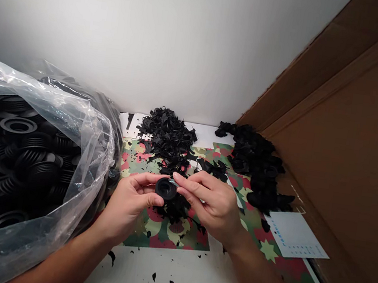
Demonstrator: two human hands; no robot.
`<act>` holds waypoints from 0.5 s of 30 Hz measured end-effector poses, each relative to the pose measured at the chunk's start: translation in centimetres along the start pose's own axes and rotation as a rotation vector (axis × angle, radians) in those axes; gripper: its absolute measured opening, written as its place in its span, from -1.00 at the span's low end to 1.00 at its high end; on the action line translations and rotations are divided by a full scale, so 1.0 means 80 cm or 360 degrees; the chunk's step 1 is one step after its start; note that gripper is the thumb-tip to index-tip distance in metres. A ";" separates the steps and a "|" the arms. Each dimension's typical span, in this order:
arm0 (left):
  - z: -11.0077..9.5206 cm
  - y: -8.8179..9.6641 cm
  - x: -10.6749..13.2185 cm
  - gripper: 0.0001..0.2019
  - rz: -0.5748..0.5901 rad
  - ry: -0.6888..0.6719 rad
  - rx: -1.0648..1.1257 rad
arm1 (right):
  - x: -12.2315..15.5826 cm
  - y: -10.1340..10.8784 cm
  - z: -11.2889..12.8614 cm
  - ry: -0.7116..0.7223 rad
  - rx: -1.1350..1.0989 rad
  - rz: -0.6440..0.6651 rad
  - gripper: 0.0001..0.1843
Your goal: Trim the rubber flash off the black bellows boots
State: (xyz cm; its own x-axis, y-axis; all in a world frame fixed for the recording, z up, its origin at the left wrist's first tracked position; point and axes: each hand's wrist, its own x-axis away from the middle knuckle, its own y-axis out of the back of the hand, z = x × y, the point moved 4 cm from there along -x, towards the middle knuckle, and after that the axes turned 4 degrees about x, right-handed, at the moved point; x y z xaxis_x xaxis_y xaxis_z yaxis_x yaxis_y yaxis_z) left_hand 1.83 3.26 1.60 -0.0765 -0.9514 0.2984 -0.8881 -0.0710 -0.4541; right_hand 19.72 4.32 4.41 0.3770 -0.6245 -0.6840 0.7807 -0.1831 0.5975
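Observation:
My left hand (131,201) pinches a small black ribbed rubber part (166,188) between thumb and fingers, its round opening facing me. My right hand (210,203) meets it from the right, fingers closed on the same part's edge and on a thin pale blade-like object I cannot make out clearly. Both hands hover above a patterned mat (162,231) strewn with black trimmings. Directly under the part lies a small clump of black scraps (175,210).
A large clear plastic bag (78,154) of several black rubber parts fills the left. A heap of black shavings (166,136) lies at the back, a pile of black parts (258,170) at the right. A cardboard wall (349,150) closes the right side; a white paper sheet (293,233) lies beside it.

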 end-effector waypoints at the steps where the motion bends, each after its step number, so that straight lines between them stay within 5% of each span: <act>1: 0.000 -0.001 0.000 -0.63 0.0016 0.0004 0.0019 | 0.000 0.000 0.001 0.0012 -0.0007 -0.0007 -0.66; 15: 0.008 -0.001 0.001 -0.46 0.0067 0.0155 0.0115 | -0.001 0.001 0.001 0.0073 0.0009 -0.0012 -0.66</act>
State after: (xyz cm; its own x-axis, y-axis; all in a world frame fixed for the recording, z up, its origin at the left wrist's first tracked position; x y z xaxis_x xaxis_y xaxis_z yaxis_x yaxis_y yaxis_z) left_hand 2.14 2.97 1.13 -0.1600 -0.9206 0.3561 -0.8485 -0.0561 -0.5262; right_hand 19.74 4.30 4.52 0.3939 -0.5875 -0.7069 0.7806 -0.1922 0.5947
